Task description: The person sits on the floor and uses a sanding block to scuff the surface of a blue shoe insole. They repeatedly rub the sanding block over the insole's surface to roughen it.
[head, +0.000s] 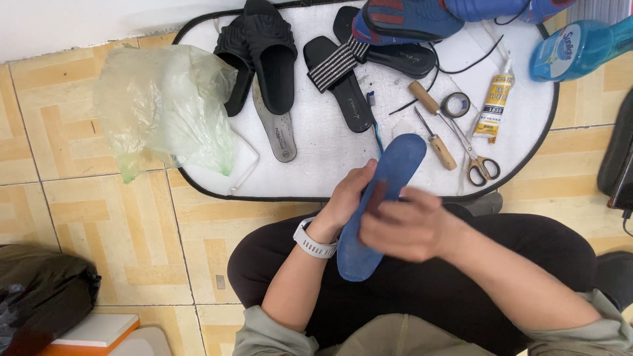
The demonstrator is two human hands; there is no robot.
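- While the left hand (346, 198) gripped the blue insole (382, 204) over the lap, just off the white mat's (316, 151) near edge, the right hand (409, 224) pinched a small dark red piece (377, 196) against it
- Short, even strokes with steady support would have suited
- Sandals, scissors (476, 158) and a glue tube (496, 105) lay on the mat, on a tan tiled floor (119, 231)

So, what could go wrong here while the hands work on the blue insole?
1. The left hand holds the insole by one edge only, over the lap, so it may bend or slip as the right hand rubs it with a small dark piece.
2. The scissors and awl lie just beyond the insole tip; a blind reach could meet a point.
3. The glue tube could be knocked.
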